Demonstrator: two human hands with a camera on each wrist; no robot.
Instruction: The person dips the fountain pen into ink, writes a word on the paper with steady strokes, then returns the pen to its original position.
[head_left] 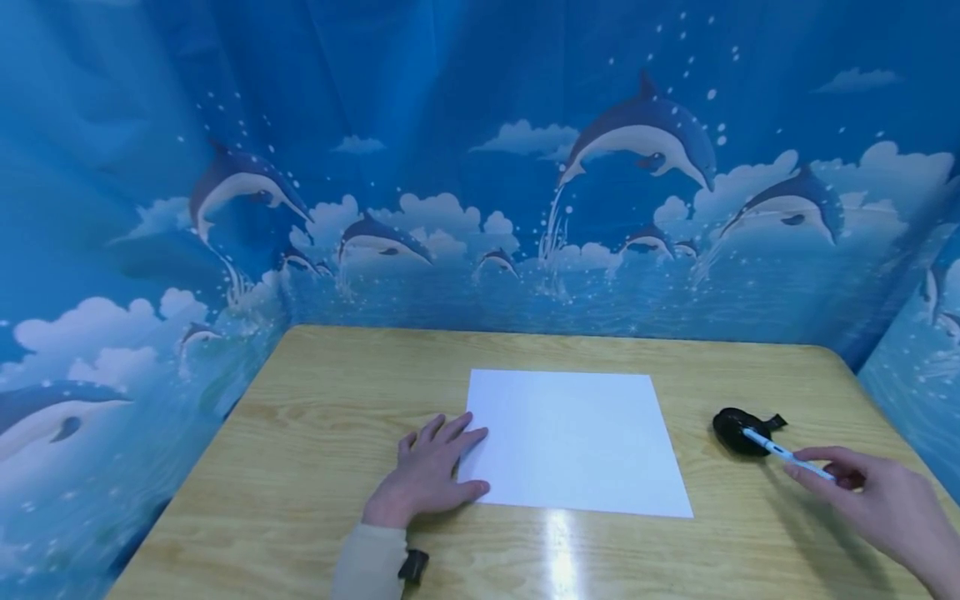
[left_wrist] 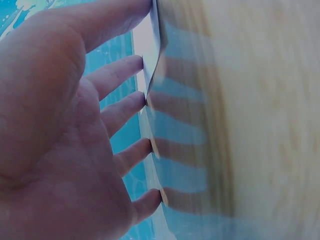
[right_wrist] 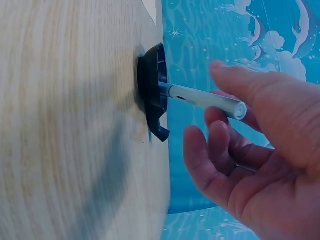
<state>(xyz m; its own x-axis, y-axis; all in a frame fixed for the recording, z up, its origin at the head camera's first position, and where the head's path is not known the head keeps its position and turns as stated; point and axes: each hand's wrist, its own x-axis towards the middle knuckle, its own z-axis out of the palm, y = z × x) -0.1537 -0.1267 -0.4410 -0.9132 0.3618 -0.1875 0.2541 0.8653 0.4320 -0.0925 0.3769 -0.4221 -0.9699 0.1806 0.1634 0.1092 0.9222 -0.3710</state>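
Note:
A sheet of white paper (head_left: 570, 442) lies flat on the wooden table. My left hand (head_left: 431, 471) rests at its left edge, fingers spread, with the thumb and fingertips on or beside the paper; the left wrist view shows those fingertips (left_wrist: 136, 99) touching down. At the right, a pale blue-and-white pen (right_wrist: 202, 97) leans out of a small black rounded holder (right_wrist: 150, 80) with a short tab. Around the pen's upper end is my right hand (head_left: 870, 487), thumb and forefinger on either side, a small gap showing at the thumb in the right wrist view. Its other fingers are loosely bent.
The wooden table (head_left: 322, 408) reaches back to a blue curtain (head_left: 450, 150) printed with dolphins and clouds. This curtain also stands along the left and right sides. A black piece (head_left: 414, 566) sits at my left cuff.

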